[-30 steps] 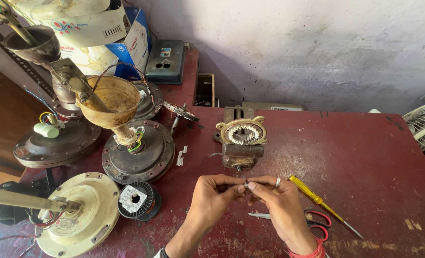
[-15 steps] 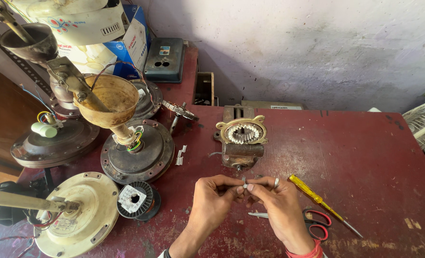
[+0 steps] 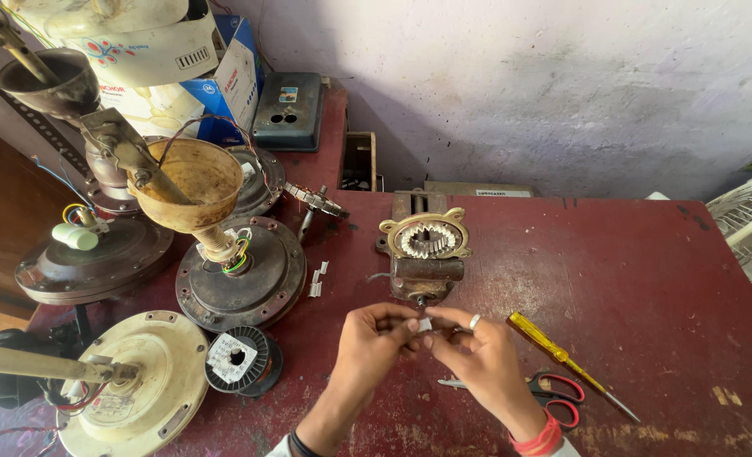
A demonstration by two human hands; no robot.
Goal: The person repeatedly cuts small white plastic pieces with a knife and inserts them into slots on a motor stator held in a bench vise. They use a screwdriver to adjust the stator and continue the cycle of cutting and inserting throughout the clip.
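Pinching a small white piece (image 3: 425, 324) as before, left hand (image 3: 374, 341) and right hand (image 3: 477, 360) unmoved below the vise (image 3: 425, 269).

A yellow-handled screwdriver (image 3: 562, 360) is lying on the dark red table (image 3: 647, 279) right beside some red-handled scissors (image 3: 558, 396). Over on the left, a bunch of ceiling fan motors (image 3: 239, 272) are sitting around, with a spool of copper wire (image 3: 242, 360) resting near them and a blue box (image 3: 232, 80) leaning at the back.
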